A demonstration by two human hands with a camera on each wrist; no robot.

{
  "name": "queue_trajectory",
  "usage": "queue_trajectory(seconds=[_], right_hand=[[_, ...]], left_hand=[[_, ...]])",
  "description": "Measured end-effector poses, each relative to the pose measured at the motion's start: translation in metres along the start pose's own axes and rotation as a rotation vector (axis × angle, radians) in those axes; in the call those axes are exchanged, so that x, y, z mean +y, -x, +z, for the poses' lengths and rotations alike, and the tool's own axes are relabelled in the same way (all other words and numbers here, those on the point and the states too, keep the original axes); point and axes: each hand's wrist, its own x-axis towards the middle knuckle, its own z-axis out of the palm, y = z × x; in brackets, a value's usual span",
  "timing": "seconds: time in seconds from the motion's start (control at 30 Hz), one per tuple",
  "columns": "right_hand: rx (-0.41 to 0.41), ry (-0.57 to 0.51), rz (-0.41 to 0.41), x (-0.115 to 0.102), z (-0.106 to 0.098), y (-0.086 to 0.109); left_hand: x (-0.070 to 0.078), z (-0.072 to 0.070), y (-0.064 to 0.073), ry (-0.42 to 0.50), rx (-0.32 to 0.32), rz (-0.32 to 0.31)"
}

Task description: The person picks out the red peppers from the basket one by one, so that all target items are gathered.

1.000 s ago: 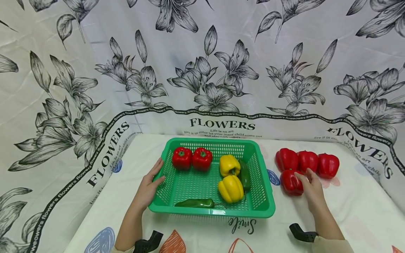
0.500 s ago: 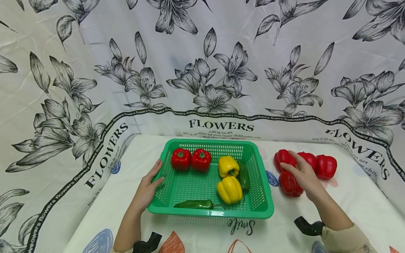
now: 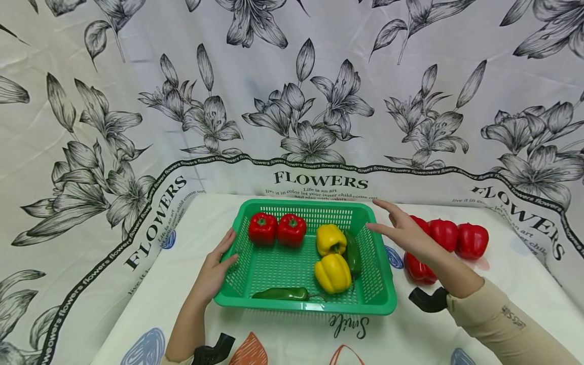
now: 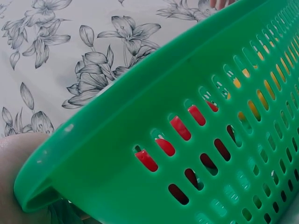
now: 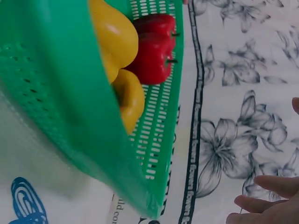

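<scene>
Right fingers (image 3: 387,206): spread, thumb apart from the forefinger, nothing held.
Left fingers (image 3: 223,242): extended along the left rim of the green basket (image 3: 301,306), thumb apart from them; undersides hidden.
Right hand (image 3: 406,234): raised at the right of the basket, fingertips near its far right corner; apart from the basket in the right wrist view.
Left hand (image 3: 212,274): touching the basket at the left rim.
Basket: on the white tablecloth (image 3: 283,335), between the two hands.
Red peppers in basket (image 3: 292,231): two, side by side, far left corner, stems up.
Yellow peppers (image 3: 333,274): two, right half of the basket, one behind the other, touching.
Green chillies (image 3: 282,293): one along the near wall; one between the yellow peppers and the right wall.
Loose red peppers (image 3: 472,241): four, on the tablecloth right of the basket; three in a far row, one nearer, partly covered by the right arm.
</scene>
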Motion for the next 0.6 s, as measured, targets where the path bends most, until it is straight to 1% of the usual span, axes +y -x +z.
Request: queue_trajectory(seconds=[0.1, 0.3, 0.43, 0.5, 0.6], right_hand=[[-0.04, 0.006, -0.032, -0.009, 0.004, -0.009], [-0.123, 0.0, -0.045, -0.018, 0.012, -0.027], [-0.203, -0.057, -0.021, -0.021, 0.02, -0.04], [-0.254, -0.103, 0.003, -0.023, 0.024, -0.046], [-0.308, -0.168, 0.053, -0.025, 0.031, -0.054]], left_hand=[[-0.001, 0.0, 0.0, 0.005, 0.001, -0.007], [0.003, 0.0, 0.0, 0.012, -0.006, -0.001], [0.005, 0.0, 0.0, 0.011, -0.006, -0.001], [0.005, 0.0, 0.0, 0.009, -0.005, -0.005], [0.004, 0.0, 0.0, 0.016, -0.006, -0.012]])
